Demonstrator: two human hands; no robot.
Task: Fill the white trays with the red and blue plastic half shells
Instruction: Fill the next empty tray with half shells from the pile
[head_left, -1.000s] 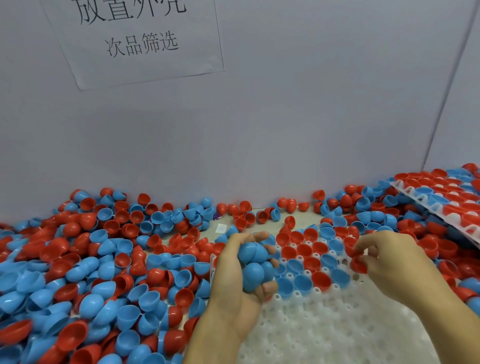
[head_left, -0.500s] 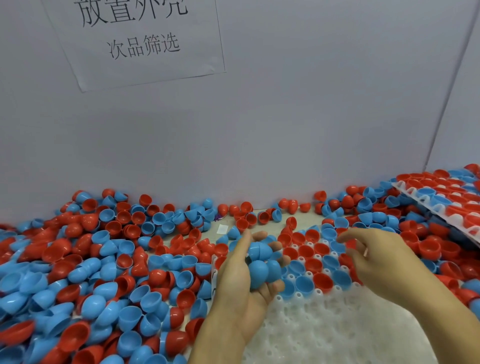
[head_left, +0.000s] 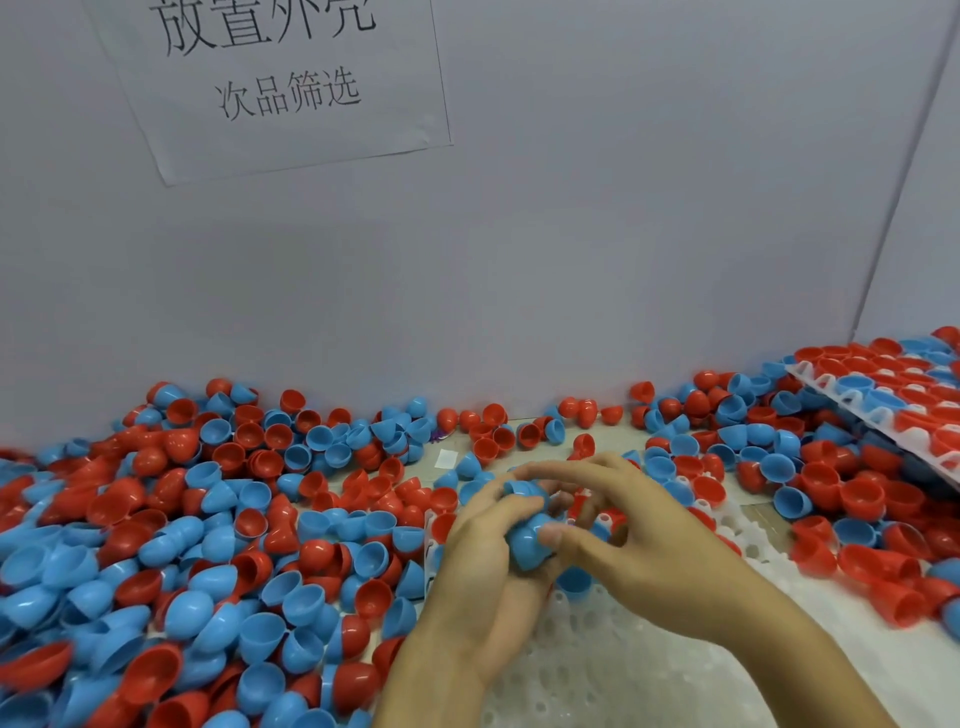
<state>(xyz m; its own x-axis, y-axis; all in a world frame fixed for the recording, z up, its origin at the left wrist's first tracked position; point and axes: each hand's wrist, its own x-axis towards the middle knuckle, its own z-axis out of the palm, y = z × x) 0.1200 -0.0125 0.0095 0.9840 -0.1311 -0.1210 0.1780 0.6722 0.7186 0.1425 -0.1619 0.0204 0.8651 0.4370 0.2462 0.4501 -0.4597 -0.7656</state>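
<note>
A cluster of blue half shells (head_left: 527, 540) is gripped in the left hand (head_left: 488, 561), fingers curled round it, above the near white tray (head_left: 597, 675) at the bench's front edge. One shell of the cluster is pinched by the thumb and fingers of the right hand (head_left: 618, 525); its other fingers are spread apart. A few shells are seated in the tray's far rows. Loose red and blue shells (head_left: 208, 530) are heaped across the bench's left side. A filled second tray (head_left: 893, 410) is tilted at the right rear corner. A paper sign (head_left: 280, 78) is fixed to the wall.
</note>
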